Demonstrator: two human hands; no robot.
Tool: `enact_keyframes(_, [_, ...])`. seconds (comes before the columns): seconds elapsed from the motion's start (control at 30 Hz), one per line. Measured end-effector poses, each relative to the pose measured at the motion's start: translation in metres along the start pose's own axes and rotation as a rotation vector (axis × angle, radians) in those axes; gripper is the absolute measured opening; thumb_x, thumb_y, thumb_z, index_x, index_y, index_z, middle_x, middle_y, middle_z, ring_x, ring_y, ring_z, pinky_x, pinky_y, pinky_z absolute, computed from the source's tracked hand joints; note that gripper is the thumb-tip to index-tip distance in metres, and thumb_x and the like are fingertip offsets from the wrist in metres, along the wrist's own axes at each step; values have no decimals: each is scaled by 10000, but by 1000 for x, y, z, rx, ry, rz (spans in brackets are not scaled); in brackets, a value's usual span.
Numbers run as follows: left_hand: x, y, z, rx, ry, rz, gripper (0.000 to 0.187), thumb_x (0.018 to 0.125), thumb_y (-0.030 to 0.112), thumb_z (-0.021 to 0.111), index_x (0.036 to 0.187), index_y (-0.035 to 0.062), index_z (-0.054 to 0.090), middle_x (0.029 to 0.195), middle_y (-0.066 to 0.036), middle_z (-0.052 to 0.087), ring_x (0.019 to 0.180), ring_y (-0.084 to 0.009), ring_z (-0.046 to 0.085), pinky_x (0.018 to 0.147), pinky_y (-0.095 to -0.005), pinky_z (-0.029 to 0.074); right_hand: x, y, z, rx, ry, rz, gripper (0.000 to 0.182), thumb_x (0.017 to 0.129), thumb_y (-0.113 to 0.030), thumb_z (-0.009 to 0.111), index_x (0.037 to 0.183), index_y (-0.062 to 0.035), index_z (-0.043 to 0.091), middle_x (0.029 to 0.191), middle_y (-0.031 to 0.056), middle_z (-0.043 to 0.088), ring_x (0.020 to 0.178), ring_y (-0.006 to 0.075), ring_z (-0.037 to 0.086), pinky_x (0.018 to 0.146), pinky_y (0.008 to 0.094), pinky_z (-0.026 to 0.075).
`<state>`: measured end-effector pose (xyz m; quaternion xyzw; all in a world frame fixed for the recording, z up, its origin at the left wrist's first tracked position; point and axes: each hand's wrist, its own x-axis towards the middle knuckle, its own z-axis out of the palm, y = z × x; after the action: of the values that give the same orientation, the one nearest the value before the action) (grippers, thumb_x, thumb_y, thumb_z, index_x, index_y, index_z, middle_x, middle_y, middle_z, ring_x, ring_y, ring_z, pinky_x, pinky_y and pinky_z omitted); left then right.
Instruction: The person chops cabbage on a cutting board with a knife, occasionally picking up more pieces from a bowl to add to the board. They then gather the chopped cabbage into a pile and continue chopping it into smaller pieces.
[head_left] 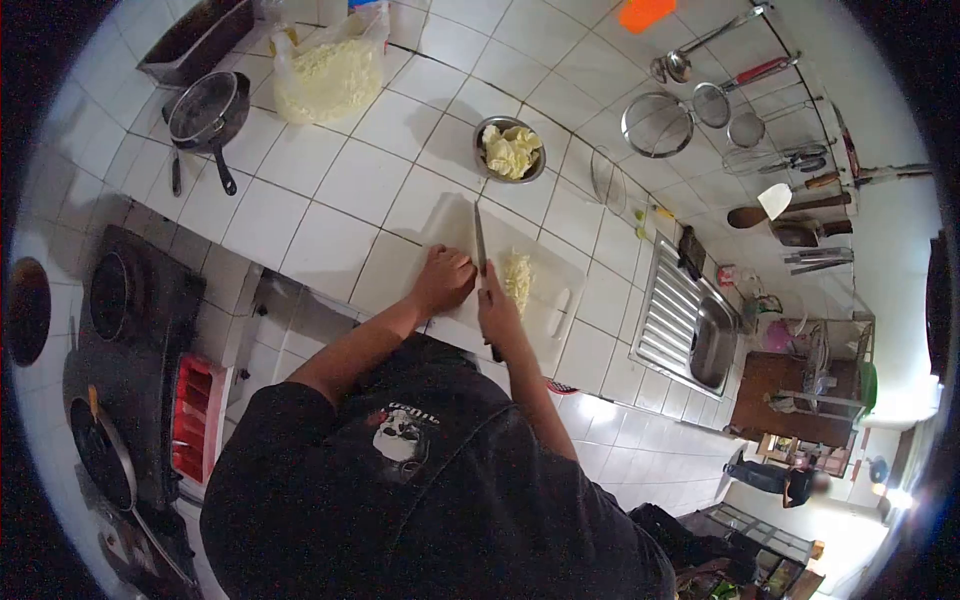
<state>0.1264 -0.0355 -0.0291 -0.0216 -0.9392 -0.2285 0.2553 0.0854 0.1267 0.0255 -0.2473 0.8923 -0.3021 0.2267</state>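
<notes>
**Knife work at the cutting board**

The right hand is closed around the handle of a knife, whose blade points away from the person along the board. The left hand is curled into a loose fist just left of the blade, knuckles close to it; what it holds down, if anything, cannot be seen. Both hands rest on a white cutting board lying on the tiled surface. A small heap of pale chopped food sits on the board immediately right of the blade.

Beyond the board stands a metal bowl filled with pale yellow pieces. Farther left, a clear bag of similar pale material lies near a dark pan (a strainer sits inside it). A sink lies to the right.
</notes>
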Motion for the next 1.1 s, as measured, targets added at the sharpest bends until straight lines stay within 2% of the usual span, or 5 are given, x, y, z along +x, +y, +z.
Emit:
enact_keyframes(0.4, [-4,-9,21,14,13,45,76,801,166,648,857,116,661,911,-64,599,928,-260,587,897,-474,376,-4,-18,-12,-14,-4,56,608,988,-198,452,1559,-188,244,1166,362,596,1117,487,590,961,487,461])
enact_keyframes(0.53, [3,7,-7,16,-57,-15,77,809,165,649,871,122,661,940,-51,594,976,-245,577,945,-469,355,3,-6,-31,11,-63,-27,609,1003,-250,441,1560,-256,195,945,365,631,879,512,640,802,584,504])
enact_keyframes(0.87, [11,12,-14,-34,-135,2,127,802,181,673,902,103,660,924,-61,606,948,-273,586,913,-474,381,-8,-10,-73,67,-99,75,523,1007,-247,461,1517,-284,351,1046,261,683,618,339,639,709,426,568])
enact_keyframes(0.93, [4,2,-2,-25,-106,67,190,805,230,689,937,94,665,951,-73,611,970,-281,589,913,-468,386,-9,-1,-72,70,-155,71,543,1007,-249,457,1531,-264,316,1251,276,609,1116,452,611,997,473,471])
enact_keyframes(1.1, [8,3,5,60,-92,45,375,835,417,700,999,82,660,1016,-90,608,1013,-297,583,895,-465,399,-12,30,-45,166,-16,18,512,1003,-202,487,1505,-204,387,1356,236,557,1206,396,573,1023,428,442])
